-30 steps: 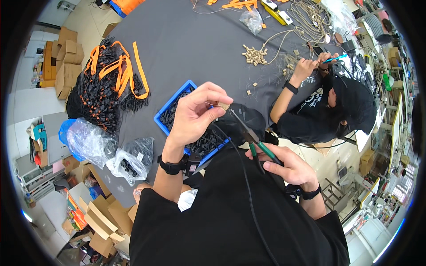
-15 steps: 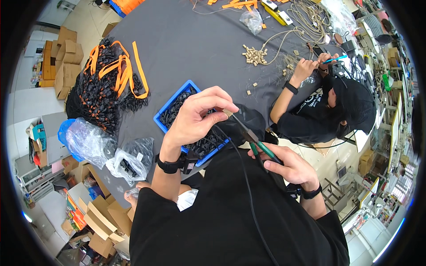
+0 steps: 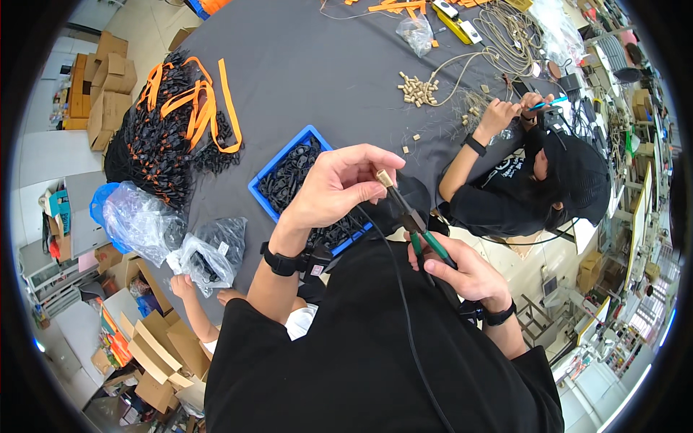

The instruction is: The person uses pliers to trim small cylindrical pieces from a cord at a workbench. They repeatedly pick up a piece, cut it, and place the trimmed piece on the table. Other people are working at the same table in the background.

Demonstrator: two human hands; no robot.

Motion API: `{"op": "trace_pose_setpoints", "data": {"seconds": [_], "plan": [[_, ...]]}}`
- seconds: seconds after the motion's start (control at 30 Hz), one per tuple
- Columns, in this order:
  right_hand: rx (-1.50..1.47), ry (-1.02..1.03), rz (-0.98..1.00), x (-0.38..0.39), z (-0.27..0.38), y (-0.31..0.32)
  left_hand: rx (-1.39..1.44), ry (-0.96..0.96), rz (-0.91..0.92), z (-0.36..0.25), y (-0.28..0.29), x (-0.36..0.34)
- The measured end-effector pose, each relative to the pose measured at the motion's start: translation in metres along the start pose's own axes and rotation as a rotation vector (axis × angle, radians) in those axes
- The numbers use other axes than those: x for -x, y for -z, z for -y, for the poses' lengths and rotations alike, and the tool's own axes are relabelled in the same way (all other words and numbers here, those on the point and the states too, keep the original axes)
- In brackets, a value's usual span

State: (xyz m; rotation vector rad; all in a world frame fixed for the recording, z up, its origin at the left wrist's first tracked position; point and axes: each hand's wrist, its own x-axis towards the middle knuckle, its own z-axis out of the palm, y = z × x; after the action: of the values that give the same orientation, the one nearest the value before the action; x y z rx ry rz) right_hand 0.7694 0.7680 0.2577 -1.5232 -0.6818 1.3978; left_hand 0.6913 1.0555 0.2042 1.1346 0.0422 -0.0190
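The left hand's (image 3: 338, 189) thumb and forefinger are sitting curled beside a small tan cylinder (image 3: 385, 178); I cannot tell whether they are pinching it. The cylinder is looking short, straight-sided and blunt, its round end facing eleven o'clock. The tip of the pliers (image 3: 413, 221) is meeting its other end; whether the tip is gripping is too small to tell. Long grey nose and green-and-black handles are slanting toward five o'clock, where the right hand's (image 3: 465, 270) fingers are wrapping those handles.

Outward from the left hand, a blue tray (image 3: 281, 158) is holding black parts at nine o'clock, and a black heap (image 3: 154, 162) with orange straps is lying at ten. More tan cylinders (image 3: 417, 91) are clustering at one o'clock; a co-worker's hands (image 3: 500, 116) are working at two.
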Motion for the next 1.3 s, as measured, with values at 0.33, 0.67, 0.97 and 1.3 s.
{"op": "trace_pose_setpoints", "data": {"seconds": [0.33, 0.67, 0.97, 1.3], "plan": [[-0.396, 0.033, 0.069, -0.007, -0.037, 0.000, 0.229, -0.042, -0.090, 0.036, -0.009, -0.007], [-0.669, 0.044, 0.083, -0.010, -0.061, 0.000, 0.241, -0.006, -0.150, 0.060, -0.014, -0.022], [-0.806, 0.060, 0.038, -0.009, -0.078, 0.008, -0.060, -0.093, -0.388, 0.084, -0.034, -0.053], [-0.959, 0.082, -0.117, 0.001, -0.124, 0.022, 0.167, 0.117, -0.294, 0.154, -0.053, -0.089]]}}
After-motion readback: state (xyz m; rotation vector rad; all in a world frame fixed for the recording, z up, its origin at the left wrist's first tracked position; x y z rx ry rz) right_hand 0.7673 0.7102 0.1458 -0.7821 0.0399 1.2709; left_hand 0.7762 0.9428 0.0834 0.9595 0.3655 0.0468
